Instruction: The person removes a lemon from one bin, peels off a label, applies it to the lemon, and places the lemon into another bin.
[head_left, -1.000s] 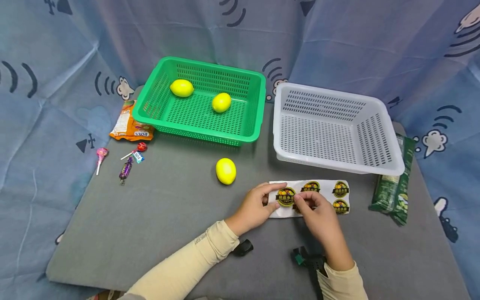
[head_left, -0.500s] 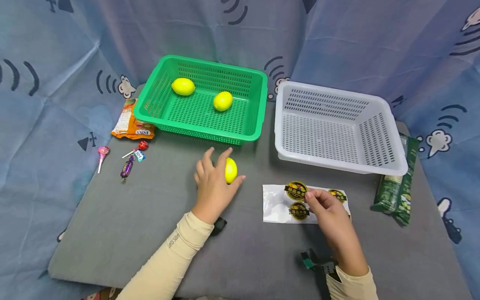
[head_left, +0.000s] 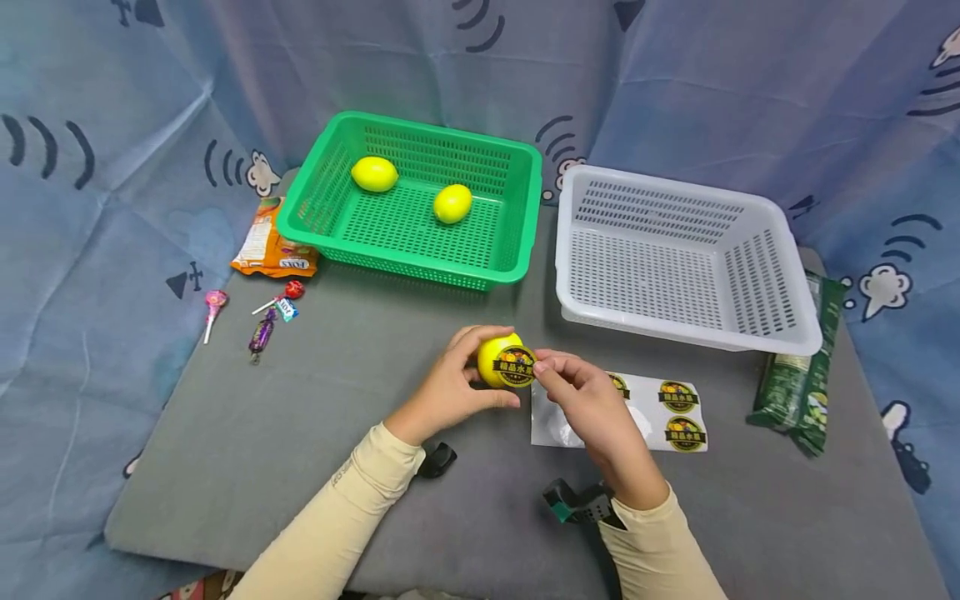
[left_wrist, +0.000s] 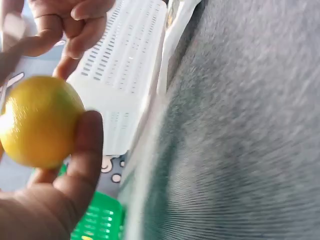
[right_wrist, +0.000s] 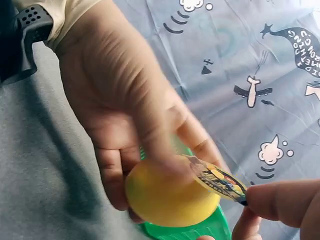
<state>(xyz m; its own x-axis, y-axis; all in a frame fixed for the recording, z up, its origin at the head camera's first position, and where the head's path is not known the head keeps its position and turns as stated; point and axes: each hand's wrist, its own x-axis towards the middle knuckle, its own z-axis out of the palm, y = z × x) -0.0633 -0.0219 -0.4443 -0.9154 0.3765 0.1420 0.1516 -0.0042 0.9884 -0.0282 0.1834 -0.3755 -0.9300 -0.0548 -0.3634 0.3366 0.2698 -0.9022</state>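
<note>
The lemon (head_left: 498, 360) is held just above the counter (head_left: 300, 450) in front of the green basket (head_left: 525, 208), the left hand (head_left: 450, 387) curled round it. The right hand (head_left: 588, 400) pinches a round sticker (head_left: 517, 367) against its side; the wrist view shows one edge stuck and the other lifted. The right hand hides part of the sticker sheet (head_left: 645, 412), where three stickers show, one half covered. Two more lemons lie in the green basket. The white basket (head_left: 780, 250) stands beside it. Four sweets (head_left: 262, 321) and two packets sit at the counter's edges.
</note>
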